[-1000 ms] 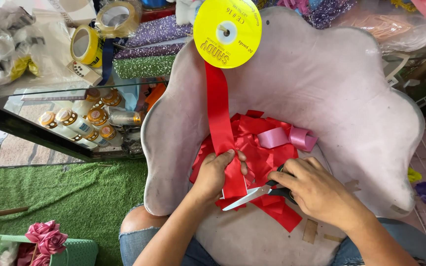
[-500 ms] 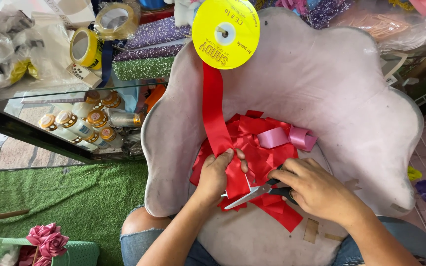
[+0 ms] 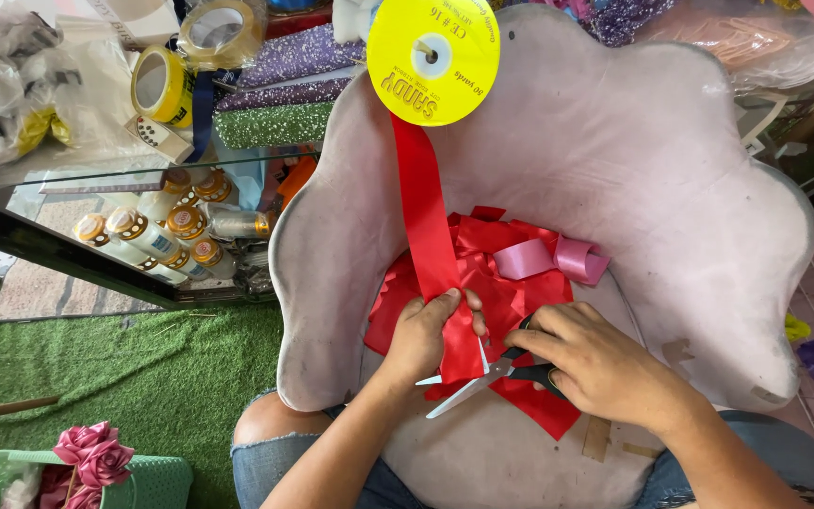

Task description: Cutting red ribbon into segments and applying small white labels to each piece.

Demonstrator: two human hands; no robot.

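Left hand (image 3: pixel 423 337) pinching a glossy red ribbon (image 3: pixel 429 226), the strip running lengthwise from the yellow spool (image 3: pixel 433 61) down the grey chair (image 3: pixel 671 188), scissors (image 3: pixel 482 379) open, blades pointing left, gripped by right hand (image 3: pixel 595 363)

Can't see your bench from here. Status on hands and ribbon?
Left hand pinching red ribbon taut. Right hand working scissors, blades open at the ribbon. Cut red pieces piled beneath.
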